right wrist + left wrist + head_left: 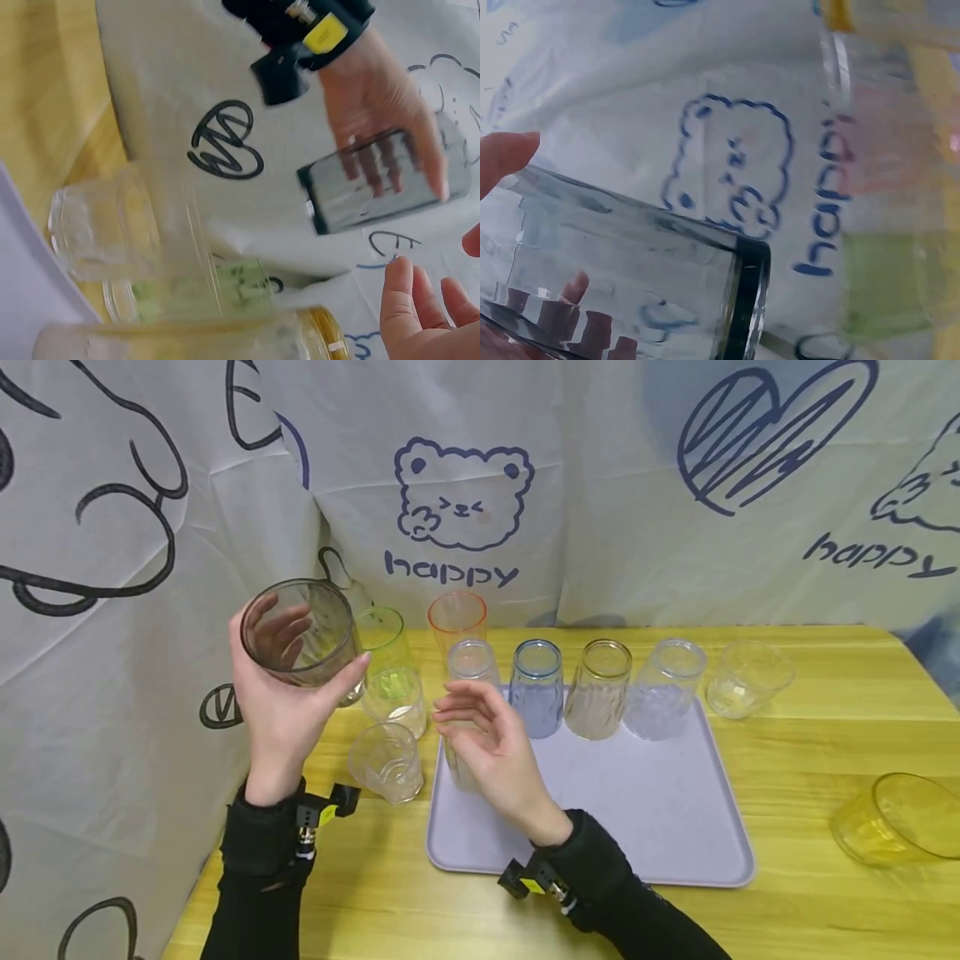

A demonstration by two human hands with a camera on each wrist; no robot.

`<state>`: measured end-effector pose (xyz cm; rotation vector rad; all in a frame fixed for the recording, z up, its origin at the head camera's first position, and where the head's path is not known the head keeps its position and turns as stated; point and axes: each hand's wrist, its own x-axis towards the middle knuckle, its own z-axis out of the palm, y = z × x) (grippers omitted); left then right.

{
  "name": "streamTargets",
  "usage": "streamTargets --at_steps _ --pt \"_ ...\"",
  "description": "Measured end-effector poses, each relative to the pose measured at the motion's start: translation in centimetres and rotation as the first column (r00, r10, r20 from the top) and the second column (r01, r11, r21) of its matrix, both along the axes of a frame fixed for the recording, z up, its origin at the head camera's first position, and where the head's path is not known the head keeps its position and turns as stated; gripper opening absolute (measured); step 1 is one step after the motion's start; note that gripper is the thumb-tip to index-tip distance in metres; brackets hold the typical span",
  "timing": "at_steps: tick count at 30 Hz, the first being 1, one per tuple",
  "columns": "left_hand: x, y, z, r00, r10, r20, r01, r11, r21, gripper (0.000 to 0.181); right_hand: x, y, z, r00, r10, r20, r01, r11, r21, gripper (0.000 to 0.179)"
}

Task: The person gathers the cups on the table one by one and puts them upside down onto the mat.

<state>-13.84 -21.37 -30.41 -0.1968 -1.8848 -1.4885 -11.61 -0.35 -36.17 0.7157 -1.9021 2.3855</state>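
My left hand [281, 714] grips a dark grey glass [326, 631] raised above the left side of the table, its mouth tilted towards me. In the left wrist view the grey glass [645, 247] lies sideways across the picture, its thick dark base to the right. My right hand [495, 756] is held over the tray's left part, fingers loosely bent and holding nothing. Partly hidden behind it stands a glass [459, 764]. The right wrist view shows the right hand's fingertips [397, 289] apart from the grey glass [390, 187].
On a pale lilac tray [600, 827] stand several upturned glasses, including a blue glass [536, 693] and a brownish glass [598, 693]. Left of it are clear glasses [390, 764] and a green glass [382, 639]; behind, an orange-rimmed glass [457, 610]; right, a yellow glass [877, 827].
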Motion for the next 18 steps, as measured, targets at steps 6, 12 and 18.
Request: streamTargets --at_steps 6,12,18 --pt "1.1 1.9 1.1 0.998 -0.056 -0.034 0.055 0.998 -0.041 0.089 -0.3 1.8 -0.2 0.999 -0.048 -0.008 0.049 0.998 0.026 0.042" --pt "1.2 3.8 1.0 0.989 -0.14 -0.036 0.139 0.99 -0.024 0.092 -0.5 3.5 -0.7 0.996 -0.083 -0.043 0.085 0.995 0.053 0.042" --pt "1.1 6.0 0.6 0.978 -0.208 -0.013 0.208 0.977 0.035 0.092 -0.7 5.4 -1.2 0.993 -0.107 -0.054 0.111 0.99 0.088 0.043"
